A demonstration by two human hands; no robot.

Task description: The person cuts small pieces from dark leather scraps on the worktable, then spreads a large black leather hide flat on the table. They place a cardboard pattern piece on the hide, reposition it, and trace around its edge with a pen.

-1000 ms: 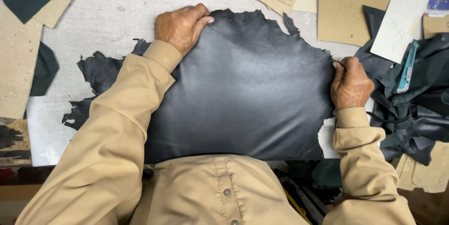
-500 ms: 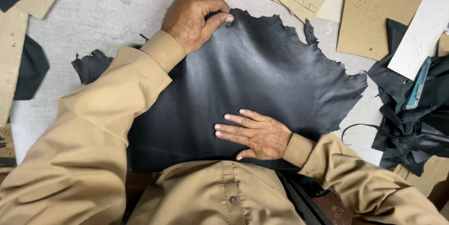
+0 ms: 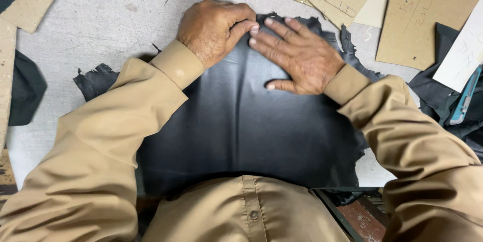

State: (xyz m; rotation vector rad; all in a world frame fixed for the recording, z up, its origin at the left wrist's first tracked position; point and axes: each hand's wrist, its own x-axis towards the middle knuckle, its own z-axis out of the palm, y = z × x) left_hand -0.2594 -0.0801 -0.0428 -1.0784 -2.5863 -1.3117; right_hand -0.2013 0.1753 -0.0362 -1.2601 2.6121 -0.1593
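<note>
Head camera: two hands, left hand (image 3: pixel 214 30) clenched, right hand (image 3: pixel 297 56) flat and released, press one black leather hide (image 3: pixel 251 126).

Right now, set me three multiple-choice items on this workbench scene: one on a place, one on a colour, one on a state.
1. Where do both hands rest?
A. on the far edge of the leather sheet
B. on the cardboard pieces
C. on the scrap pile at the right

2. What colour is the leather sheet?
A. tan
B. black
C. white

3. How does the right hand lie?
A. clenched in a fist
B. lifted off the bench
C. flat, fingers spread

Answers:
1 A: the left hand and right hand sit side by side at the ragged far edge of the leather sheet.
2 B: the sheet is black against the grey table.
3 C: its palm presses down with the fingers stretched out.
</note>
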